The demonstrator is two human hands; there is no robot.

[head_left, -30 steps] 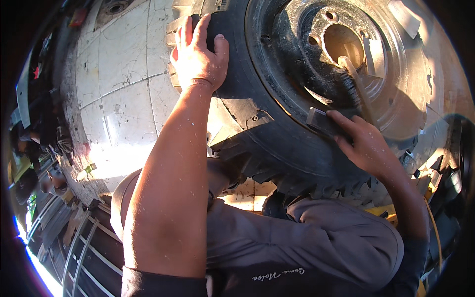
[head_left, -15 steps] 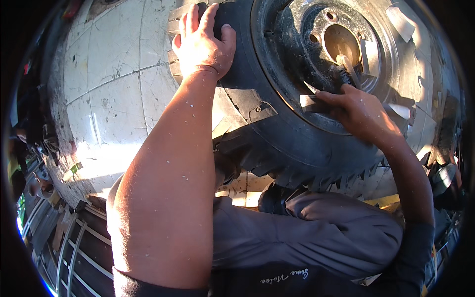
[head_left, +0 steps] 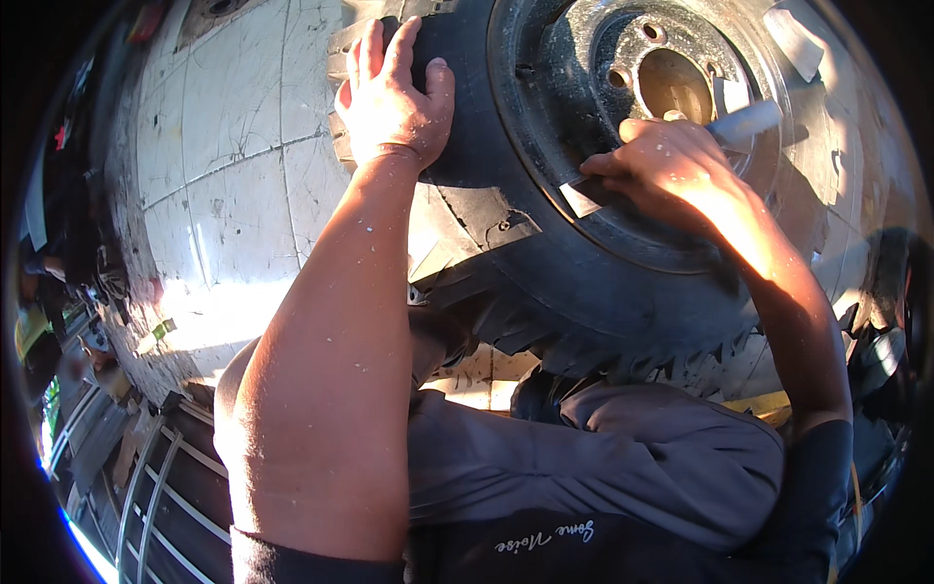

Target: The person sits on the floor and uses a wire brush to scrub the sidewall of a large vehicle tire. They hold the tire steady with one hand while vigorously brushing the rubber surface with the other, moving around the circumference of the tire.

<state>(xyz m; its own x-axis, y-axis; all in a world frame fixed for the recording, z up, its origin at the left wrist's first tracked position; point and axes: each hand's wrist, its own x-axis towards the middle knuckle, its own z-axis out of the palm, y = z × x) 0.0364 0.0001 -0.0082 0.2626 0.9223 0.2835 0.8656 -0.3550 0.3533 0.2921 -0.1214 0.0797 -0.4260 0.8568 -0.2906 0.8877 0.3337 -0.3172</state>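
Observation:
A large black tyre [head_left: 584, 282] with chunky tread lies on its side on the floor, fitted with a dark, dusty metal wheel rim [head_left: 545, 107]. My left hand [head_left: 397, 112] rests on the tyre's left shoulder with its fingers spread. My right hand [head_left: 671, 170] is over the lower part of the rim, its fingers closed round what looks like a scraper. The scraper's pale flat blade [head_left: 581, 200] shows left of the fingers against the rim, and its thick grey handle [head_left: 749, 123] sticks out to the upper right. My palm hides the middle of the tool.
Pale, scratched floor tiles [head_left: 229, 127] surround the wheel. My bent leg [head_left: 593, 448] is close to the tyre's near side. Curved metal bars [head_left: 156, 496] and clutter stand at the lower left. A pale scrap [head_left: 793, 44] lies at the upper right.
My right hand has turned and shifted slightly up; the scraper's handle now points to the upper right instead of right. Its blade has moved slightly left. My left hand stays on the tyre.

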